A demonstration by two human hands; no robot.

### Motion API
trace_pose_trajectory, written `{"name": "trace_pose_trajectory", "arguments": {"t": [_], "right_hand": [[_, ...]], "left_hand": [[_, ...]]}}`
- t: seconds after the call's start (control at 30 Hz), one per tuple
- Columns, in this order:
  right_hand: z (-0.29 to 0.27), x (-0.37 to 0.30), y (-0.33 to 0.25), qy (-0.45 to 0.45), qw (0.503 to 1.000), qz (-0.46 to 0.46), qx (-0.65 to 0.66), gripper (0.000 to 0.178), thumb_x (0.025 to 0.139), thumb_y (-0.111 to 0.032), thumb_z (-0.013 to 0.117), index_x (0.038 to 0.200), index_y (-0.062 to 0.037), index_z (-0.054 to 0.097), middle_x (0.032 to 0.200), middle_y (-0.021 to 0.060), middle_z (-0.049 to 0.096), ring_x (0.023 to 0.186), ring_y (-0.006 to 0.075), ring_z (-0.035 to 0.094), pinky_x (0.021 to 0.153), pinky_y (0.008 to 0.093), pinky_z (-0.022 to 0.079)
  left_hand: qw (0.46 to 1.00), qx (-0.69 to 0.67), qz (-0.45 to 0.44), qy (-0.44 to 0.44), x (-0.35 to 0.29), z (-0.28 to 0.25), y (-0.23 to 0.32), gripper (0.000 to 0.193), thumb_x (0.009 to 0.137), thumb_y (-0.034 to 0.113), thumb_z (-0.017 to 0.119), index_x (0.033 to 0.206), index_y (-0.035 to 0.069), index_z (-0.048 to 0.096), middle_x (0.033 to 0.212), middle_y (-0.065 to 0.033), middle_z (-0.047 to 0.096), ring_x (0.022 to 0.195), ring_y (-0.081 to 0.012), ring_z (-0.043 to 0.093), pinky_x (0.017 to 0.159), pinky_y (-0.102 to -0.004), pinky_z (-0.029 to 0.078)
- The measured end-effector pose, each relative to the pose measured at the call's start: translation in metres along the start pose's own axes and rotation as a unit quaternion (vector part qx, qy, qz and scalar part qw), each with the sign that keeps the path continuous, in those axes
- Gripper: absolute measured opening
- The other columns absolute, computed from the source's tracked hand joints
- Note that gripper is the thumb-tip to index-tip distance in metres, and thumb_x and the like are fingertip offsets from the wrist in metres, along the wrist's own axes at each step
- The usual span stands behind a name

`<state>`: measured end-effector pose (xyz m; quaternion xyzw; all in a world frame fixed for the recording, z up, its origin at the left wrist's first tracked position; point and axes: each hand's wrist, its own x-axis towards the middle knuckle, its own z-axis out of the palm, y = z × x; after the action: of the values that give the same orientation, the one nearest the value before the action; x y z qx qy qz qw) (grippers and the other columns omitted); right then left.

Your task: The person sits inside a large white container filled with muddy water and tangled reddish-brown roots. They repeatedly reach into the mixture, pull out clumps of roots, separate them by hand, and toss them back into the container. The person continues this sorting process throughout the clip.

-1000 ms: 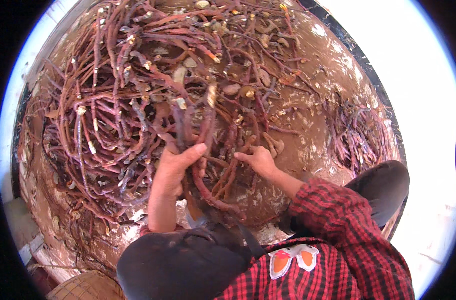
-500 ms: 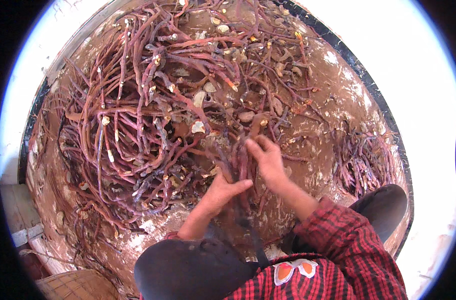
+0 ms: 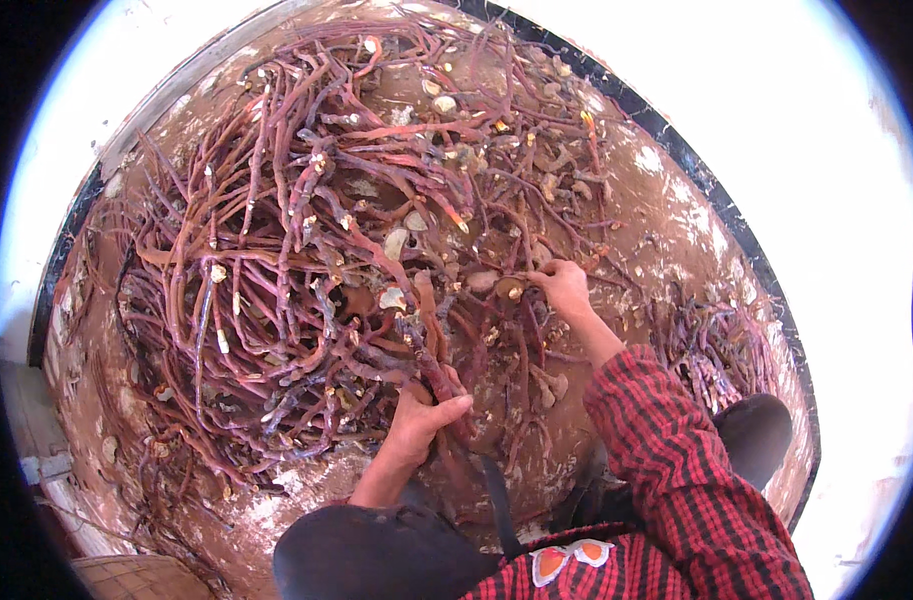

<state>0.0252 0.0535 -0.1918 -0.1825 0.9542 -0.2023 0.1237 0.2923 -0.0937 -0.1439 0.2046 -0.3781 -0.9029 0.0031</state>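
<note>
Left hand [image 3: 422, 420], nearest the body, is closed around a thick reddish-brown root [image 3: 432, 345] at the near side of a large round muddy basin [image 3: 667, 130]. Right hand [image 3: 562, 287], further in, pinches a small pale fragment [image 3: 510, 289]. The basin holds a tangled root mass [image 3: 277, 260] reaching its far and left rim.

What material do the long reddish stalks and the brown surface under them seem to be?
The stalks look like plant matter, perhaps roots or fungus stems: bent, branching, matte reddish-brown with pale cut ends. The left hand grips one. The surface looks like rusty or mud-coated board, dull brown with white scuffs; the look leaves it open.
</note>
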Motion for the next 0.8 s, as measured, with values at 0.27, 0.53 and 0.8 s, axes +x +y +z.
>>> {"name": "trace_pose_trajectory", "arguments": {"t": [0.27, 0.53, 0.8], "right_hand": [[-0.044, -0.027, -0.01, -0.074, 0.807, 0.159, 0.564, 0.02, 0.082, -0.006, 0.066, 0.101, -0.0006, 0.065, 0.096, 0.0047, 0.066, 0.079, 0.0151, 0.065, 0.074, 0.0271, 0.053], [-0.08, -0.057, -0.069, -0.279, 0.828, -0.01, 0.486, 0.01, 0.076, -0.001, 0.068, 0.084, 0.0025, 0.066, 0.087, 0.0091, 0.065, 0.076, 0.0156, 0.063, 0.071, 0.0274, 0.054], [-0.089, -0.031, -0.028, -0.104, 0.922, -0.03, 0.371, 0.018, 0.074, 0.002, 0.064, 0.092, 0.0034, 0.063, 0.088, 0.011, 0.065, 0.074, 0.0174, 0.064, 0.064, 0.0282, 0.053]], "left_hand": [[0.999, -0.013, 0.028, 0.03, -0.002, -0.005, 0.005, 0.042, 0.075, 0.015, 0.071, 0.106, -0.001, 0.047, 0.079, -0.007, 0.059, 0.066, -0.016, 0.06, 0.06, -0.0286, 0.05], [0.999, -0.02, 0.044, 0.016, -0.001, 0.001, 0.016, 0.046, 0.076, 0.016, 0.068, 0.11, -0.003, 0.044, 0.076, -0.0071, 0.058, 0.063, -0.0169, 0.06, 0.056, -0.0285, 0.051], [0.998, 0.03, 0.058, 0.018, -0.002, -0.007, 0.008, 0.047, 0.074, 0.021, 0.068, 0.109, 0.003, 0.042, 0.081, -0.0112, 0.058, 0.071, -0.0196, 0.06, 0.063, -0.0315, 0.053]]}}
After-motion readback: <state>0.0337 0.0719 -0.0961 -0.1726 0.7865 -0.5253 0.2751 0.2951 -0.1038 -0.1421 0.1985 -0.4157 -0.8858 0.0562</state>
